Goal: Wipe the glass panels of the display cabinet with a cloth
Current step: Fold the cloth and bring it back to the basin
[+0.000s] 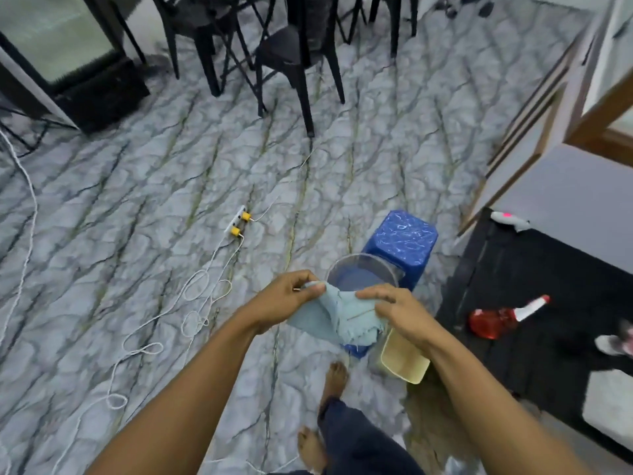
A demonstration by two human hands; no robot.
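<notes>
A light blue cloth [337,318] hangs between both hands over the floor. My left hand [287,294] pinches its left corner. My right hand [394,311] grips the bunched right part. Just behind the cloth stands a clear bucket [363,269] with water in it. The display cabinet [548,108] with wooden-framed glass panels is at the right edge, partly out of frame. A red spray bottle [496,320] lies on the dark surface at the right.
A blue plastic stool [404,238] stands behind the bucket, a beige tub [404,359] below my right hand. A power strip [238,221] and white cords trail across the marble floor. Black chairs [291,56] stand at the back, a glass-door fridge [65,53] far left.
</notes>
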